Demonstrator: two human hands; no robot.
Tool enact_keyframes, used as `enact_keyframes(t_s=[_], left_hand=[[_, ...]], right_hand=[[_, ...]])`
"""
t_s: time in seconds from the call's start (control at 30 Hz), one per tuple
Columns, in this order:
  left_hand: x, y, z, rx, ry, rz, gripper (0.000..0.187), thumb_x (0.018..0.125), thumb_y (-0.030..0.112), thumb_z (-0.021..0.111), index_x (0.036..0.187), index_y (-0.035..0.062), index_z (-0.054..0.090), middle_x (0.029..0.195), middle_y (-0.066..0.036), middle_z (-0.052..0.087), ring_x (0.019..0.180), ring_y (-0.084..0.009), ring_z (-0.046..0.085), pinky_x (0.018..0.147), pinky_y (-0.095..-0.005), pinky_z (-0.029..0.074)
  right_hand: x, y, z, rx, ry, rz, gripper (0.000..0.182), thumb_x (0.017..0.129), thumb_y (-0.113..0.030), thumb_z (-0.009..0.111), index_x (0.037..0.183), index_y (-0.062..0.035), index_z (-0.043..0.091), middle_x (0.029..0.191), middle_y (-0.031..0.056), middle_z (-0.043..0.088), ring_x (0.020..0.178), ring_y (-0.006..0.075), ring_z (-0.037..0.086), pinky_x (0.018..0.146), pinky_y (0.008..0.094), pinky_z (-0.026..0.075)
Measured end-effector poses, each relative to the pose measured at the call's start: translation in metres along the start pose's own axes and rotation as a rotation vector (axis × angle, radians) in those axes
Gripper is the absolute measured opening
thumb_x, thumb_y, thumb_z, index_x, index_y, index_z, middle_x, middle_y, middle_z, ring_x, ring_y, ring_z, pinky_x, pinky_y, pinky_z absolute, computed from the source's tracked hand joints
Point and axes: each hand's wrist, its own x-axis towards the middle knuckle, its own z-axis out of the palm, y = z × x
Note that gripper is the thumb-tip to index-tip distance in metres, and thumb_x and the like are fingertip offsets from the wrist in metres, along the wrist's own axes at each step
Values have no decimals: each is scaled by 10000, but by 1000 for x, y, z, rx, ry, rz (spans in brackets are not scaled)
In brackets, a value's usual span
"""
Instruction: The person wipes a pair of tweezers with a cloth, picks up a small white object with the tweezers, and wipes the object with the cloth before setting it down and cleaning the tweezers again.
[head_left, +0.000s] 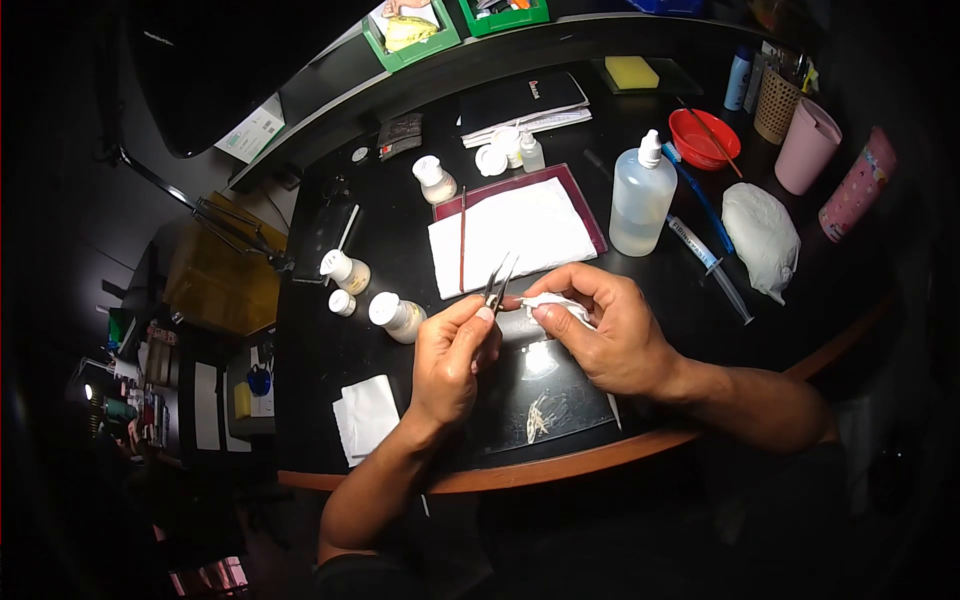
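My left hand [450, 360] pinches a pair of metal tweezers [503, 280], their tips pointing up and away from me. In my right hand [625, 340] is a crumpled white tissue [573, 307], gripped between thumb and fingers. The two hands nearly meet; a small piece between them is too small to make out. Below them lies a glass slab [575, 395] with a smear of cream-coloured paste [538, 418] near its front. Just beyond, a thin brush [463, 240] rests on a folded white cloth [520, 228] over a maroon tray [582, 195].
Several small white-capped jars [398, 316] stand to the left, near a folded tissue [368, 415]. On the right are a clear liquid bottle [640, 205], a labelled syringe [712, 265], a white lump [762, 240], a red bowl [703, 140] and a pink cup [808, 148].
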Motion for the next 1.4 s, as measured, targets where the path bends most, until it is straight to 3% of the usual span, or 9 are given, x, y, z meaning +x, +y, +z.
enact_keyframes(t_s=[0.17,0.33,0.67,0.83,1.0,1.17,1.27,1.3,1.4], left_hand=[[-3,-2,5,128,-2,67,238,1013,137,526,972,-34,687,627,51,471,587,-20,379,528,-217,291],[-4,-4,6,215,5,97,236,1010,144,539,943,-28,685,636,40,498,596,-33,416,536,-225,324],[-1,-5,7,441,19,314,159,958,79,599,920,-56,674,659,-77,574,597,-111,524,558,-270,421],[-2,-8,4,362,-15,202,186,977,110,591,911,-43,674,657,-44,574,588,-84,509,535,-257,389],[-4,5,3,65,-90,-23,218,1014,159,559,941,-7,680,645,23,536,565,-33,437,515,-216,319],[-3,9,-7,6,-172,-104,216,1018,151,552,977,-17,681,672,29,538,592,-26,432,536,-200,324],[-4,0,-5,91,-137,39,201,1009,127,562,1007,-38,678,711,6,585,616,-34,479,547,-207,351],[-5,0,-1,138,-94,51,178,983,90,581,1000,-62,673,747,-50,637,649,-67,541,568,-232,402],[1,-15,0,327,-83,341,164,958,65,593,977,-76,672,758,-89,657,669,-98,575,585,-259,438]], right_hand=[[1,2,1,99,39,-32,170,966,-103,623,1047,40,667,907,83,698,852,99,637,753,259,512],[1,-7,-1,202,-13,-7,197,967,-100,647,1083,57,664,930,91,694,899,111,652,783,243,524],[6,-7,-9,399,-129,197,184,963,-105,665,1083,35,667,900,25,660,783,44,574,694,195,481],[6,-4,-8,410,-145,202,210,979,-118,618,1116,38,649,926,47,665,793,67,596,711,211,492],[8,-13,-12,832,-163,289,294,966,-155,506,1127,54,637,961,97,671,849,132,646,743,264,523],[8,-9,-16,751,-234,318,265,968,-151,566,1127,49,637,974,87,672,881,133,652,797,258,530],[7,-5,-11,621,-193,236,221,960,-108,633,1124,40,638,974,70,669,895,113,644,820,249,528],[7,-4,-10,586,-199,193,216,953,-95,655,1123,38,639,972,64,667,897,104,640,821,246,526],[7,1,-9,470,-170,121,171,938,-75,689,1071,29,663,950,51,674,895,84,624,819,234,513]])
